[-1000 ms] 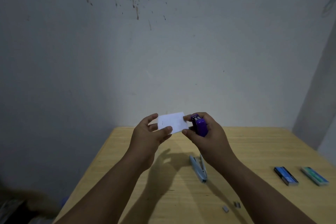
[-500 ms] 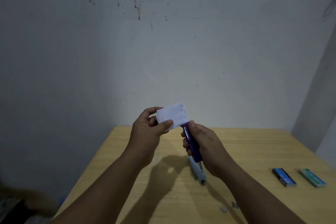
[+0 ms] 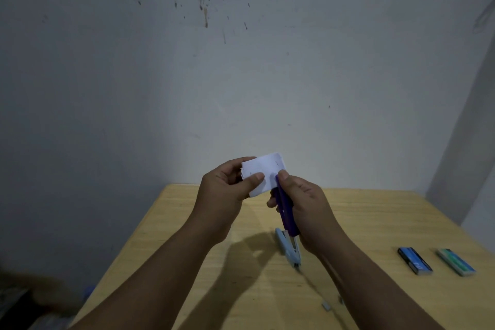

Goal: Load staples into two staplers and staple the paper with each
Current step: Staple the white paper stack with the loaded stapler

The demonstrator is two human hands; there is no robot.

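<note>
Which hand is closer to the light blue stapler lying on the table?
Right. The right hand hovers just above the light blue stapler; the left hand is farther away.

— From where is the scene seen?
— A single head-worn view is given, aimed forward and slightly down, over both forearms.
— How near is it held?
— The hands (image 3: 263, 195) are framed close, low of centre; the bench (image 3: 375, 217) fills only the bottom, and the stained wall (image 3: 241, 75) takes the upper two thirds.
</note>
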